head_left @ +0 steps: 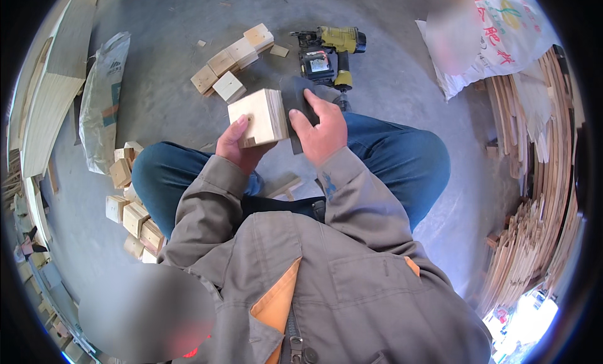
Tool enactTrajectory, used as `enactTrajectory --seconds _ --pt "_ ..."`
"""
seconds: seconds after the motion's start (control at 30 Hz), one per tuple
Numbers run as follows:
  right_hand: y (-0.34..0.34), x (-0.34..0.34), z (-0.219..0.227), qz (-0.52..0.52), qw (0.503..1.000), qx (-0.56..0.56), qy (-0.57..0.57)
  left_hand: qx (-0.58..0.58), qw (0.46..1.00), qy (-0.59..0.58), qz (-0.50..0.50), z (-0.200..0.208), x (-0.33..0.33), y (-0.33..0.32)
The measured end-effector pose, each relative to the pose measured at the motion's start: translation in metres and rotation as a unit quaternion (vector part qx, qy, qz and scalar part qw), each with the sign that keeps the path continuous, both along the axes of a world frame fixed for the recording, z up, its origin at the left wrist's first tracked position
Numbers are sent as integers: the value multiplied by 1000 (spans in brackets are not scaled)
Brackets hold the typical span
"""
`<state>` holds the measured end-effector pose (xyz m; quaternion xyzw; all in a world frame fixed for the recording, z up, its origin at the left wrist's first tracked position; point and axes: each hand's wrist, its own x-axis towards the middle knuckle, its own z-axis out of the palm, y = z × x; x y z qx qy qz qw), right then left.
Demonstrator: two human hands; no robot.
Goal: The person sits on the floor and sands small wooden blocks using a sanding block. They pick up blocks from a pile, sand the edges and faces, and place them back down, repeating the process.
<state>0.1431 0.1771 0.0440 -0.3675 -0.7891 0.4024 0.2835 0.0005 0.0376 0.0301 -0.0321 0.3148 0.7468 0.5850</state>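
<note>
My left hand point(237, 147) grips a pale square wooden block point(256, 117) from below, thumb on its top face. My right hand point(320, 128) presses a dark grey sheet of sandpaper point(294, 97) against the block's right side. Both hands are held above my knees in blue jeans. Part of the sandpaper is hidden under my right fingers.
A yellow and black nail gun point(328, 53) lies on the concrete floor ahead. Several wooden blocks point(231, 61) sit in a row beyond my hands, more blocks point(132, 210) by my left leg. A sack point(103, 100) lies left, a printed bag point(496, 37) and stacked thin wood strips point(540, 194) right.
</note>
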Motion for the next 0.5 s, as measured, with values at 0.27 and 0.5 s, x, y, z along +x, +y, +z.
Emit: enactTrajectory --seconds 0.27,0.5 --pt "-11 -1 2 36 996 80 -22 -30 999 -41 7 -1 -7 -7" --pt "-10 2 4 42 999 33 -9 -16 998 -44 34 4 -3 -5"
